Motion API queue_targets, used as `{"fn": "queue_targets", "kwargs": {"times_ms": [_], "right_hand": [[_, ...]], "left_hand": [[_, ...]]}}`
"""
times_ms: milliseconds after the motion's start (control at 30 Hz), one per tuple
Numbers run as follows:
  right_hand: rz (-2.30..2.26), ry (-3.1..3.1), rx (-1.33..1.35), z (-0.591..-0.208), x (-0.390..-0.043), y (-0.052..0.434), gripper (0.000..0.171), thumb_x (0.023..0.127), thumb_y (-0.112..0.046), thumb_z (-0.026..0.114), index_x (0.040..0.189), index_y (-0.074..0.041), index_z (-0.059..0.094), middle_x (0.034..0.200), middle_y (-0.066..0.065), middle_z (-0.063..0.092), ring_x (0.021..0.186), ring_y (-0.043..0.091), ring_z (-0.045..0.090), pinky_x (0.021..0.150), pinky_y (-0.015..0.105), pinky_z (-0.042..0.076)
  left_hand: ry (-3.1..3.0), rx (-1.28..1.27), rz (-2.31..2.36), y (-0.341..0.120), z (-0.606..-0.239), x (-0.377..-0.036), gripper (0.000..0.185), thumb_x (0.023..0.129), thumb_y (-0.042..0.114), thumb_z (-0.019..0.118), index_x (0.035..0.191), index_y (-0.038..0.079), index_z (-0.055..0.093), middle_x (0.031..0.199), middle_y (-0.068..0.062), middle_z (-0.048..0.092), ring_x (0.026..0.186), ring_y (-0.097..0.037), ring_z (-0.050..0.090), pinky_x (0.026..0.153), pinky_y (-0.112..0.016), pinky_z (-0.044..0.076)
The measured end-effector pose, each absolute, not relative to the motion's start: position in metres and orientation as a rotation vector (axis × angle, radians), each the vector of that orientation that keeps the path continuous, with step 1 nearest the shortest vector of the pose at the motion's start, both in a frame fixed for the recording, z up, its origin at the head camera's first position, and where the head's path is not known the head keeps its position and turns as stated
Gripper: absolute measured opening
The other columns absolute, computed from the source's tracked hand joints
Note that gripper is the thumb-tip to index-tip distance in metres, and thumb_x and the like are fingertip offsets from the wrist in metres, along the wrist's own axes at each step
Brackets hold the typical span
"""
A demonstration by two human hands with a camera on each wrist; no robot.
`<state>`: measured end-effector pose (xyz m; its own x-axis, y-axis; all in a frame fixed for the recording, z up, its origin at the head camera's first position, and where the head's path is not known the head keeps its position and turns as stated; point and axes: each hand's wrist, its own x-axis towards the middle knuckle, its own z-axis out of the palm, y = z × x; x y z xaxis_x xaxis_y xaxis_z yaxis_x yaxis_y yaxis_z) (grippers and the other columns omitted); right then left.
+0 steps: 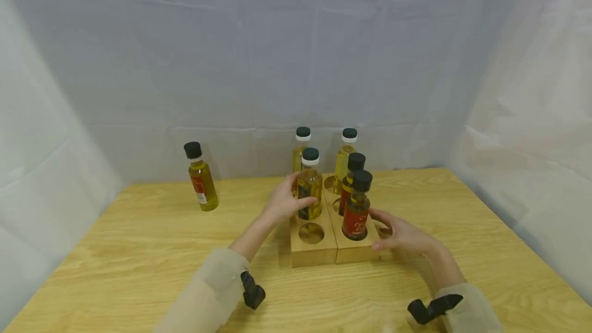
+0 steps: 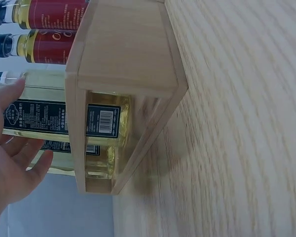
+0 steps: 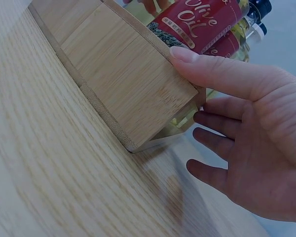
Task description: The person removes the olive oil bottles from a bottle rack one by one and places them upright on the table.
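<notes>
Within the left rack's (image 1: 314, 258) middle hole stands the gripped bottle (image 1: 316, 184), our left hand (image 1: 282, 201) curled round it. Our right hand (image 1: 404, 235), fingers loosely extended, touches the right rack (image 1: 357, 255). We judge five holes filled; the front-left hole (image 1: 311, 233) remains, and one loose bottle (image 1: 202, 185) stands leftward.

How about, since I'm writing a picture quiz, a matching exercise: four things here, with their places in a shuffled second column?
Things
1. Left hand
2. Right hand
3. Lone bottle
4. Blocks

Places
A. Side by side, with bottles standing in their holes
B. At the blocks' near right corner
C. Around a black-labelled bottle
D. On the table, left of the blocks

Pairs: 1-C, 2-B, 3-D, 4-A
</notes>
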<state>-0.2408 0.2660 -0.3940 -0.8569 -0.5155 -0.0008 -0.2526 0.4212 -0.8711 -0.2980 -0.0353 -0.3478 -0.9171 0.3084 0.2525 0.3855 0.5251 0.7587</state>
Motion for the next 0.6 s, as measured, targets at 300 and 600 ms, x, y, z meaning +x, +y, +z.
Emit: {"fn": "queue_targets", "kwargs": {"times_ms": [300,600], "right_hand": [[-1.406,2.408,-0.663,-0.3950,-0.2413,0.2657,0.095,0.080,-0.020,0.073,0.144,0.009,0.010,0.148,0.031,0.008,0.130,0.054,0.016,0.102,0.060,0.024],[-1.399,2.409,-0.654,-0.3951,-0.2438,0.2662,0.095,0.080,-0.020,0.073,0.144,0.009,0.009,0.148,0.031,0.007,0.129,0.054,0.017,0.102,0.060,0.024]], "left_hand": [[-2.635,-0.569,-1.384,-0.0336,-0.3481,-0.2964,0.078,0.078,0.030,0.075,0.139,0.001,0.036,0.136,-0.019,0.045,0.121,-0.034,0.045,0.098,-0.046,0.038],[-2.618,-0.548,-1.383,-0.0331,-0.3474,-0.2947,0.076,0.078,0.030,0.075,0.138,0.001,0.039,0.133,-0.017,0.048,0.119,-0.032,0.047,0.097,-0.045,0.040]]}}
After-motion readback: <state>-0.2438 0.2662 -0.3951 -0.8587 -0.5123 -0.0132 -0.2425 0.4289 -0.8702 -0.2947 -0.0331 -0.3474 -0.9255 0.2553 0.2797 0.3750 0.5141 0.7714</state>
